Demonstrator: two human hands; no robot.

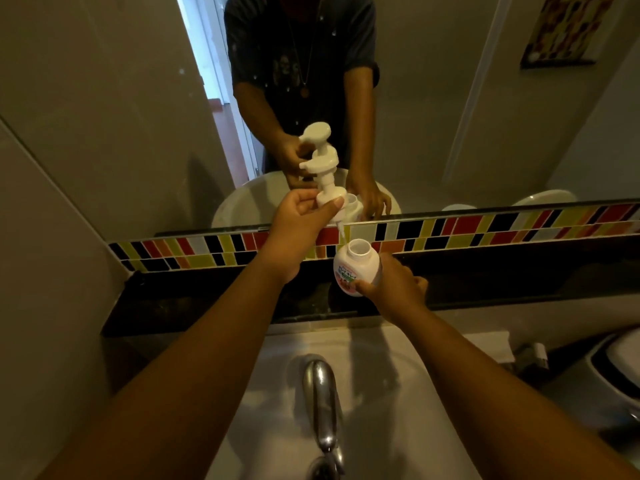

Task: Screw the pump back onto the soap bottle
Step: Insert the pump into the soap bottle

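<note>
My left hand (300,223) grips the white pump (325,181) by its screw collar and holds it upright in the air. The pump's thin dip tube (341,233) hangs down just above and left of the bottle's open neck. The white soap bottle (356,266), with a printed label, stands on the dark ledge (207,303) under the mirror. My right hand (391,289) wraps around the bottle's lower right side. Pump and bottle are apart, and the tube tip looks just outside the mouth.
A mirror (450,116) straight ahead reflects the person, the pump and the bottle. A band of coloured tiles (485,233) runs along the wall behind the ledge. Below are a white basin (398,393) and a chrome tap (322,403). A toilet (616,372) shows at the right edge.
</note>
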